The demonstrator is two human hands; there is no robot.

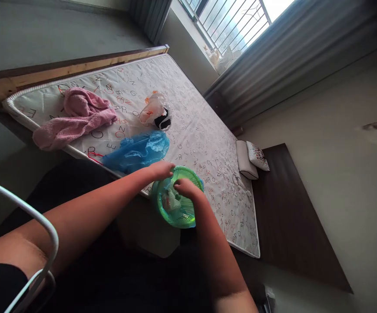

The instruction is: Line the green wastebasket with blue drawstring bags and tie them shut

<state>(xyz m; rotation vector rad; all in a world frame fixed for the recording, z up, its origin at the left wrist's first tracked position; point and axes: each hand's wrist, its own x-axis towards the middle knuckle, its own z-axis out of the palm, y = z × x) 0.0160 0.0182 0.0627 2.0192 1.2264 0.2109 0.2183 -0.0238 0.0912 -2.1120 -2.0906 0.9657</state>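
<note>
A green plastic basket (197, 177), with slots in its wall, is tilted toward me at the mattress edge. My left hand (163, 170) is closed on its far-left rim. My right hand (187, 188) reaches over the opening with its fingers drawn together; what they hold, if anything, is too small to make out. Crumpled whitish plastic (171, 201) lies inside the basket, and thin bluish film shows around its side. Close to my left wrist, a blue plastic bag (138, 150) with a red strip lies on the mattress.
The printed mattress (188, 134) bears a pink towel (84, 115) and a clear plastic bag with something black in it (157, 113). Pillows (252, 160) rest by the dark headboard (292, 208). A white cable (41, 217) crosses near my left arm.
</note>
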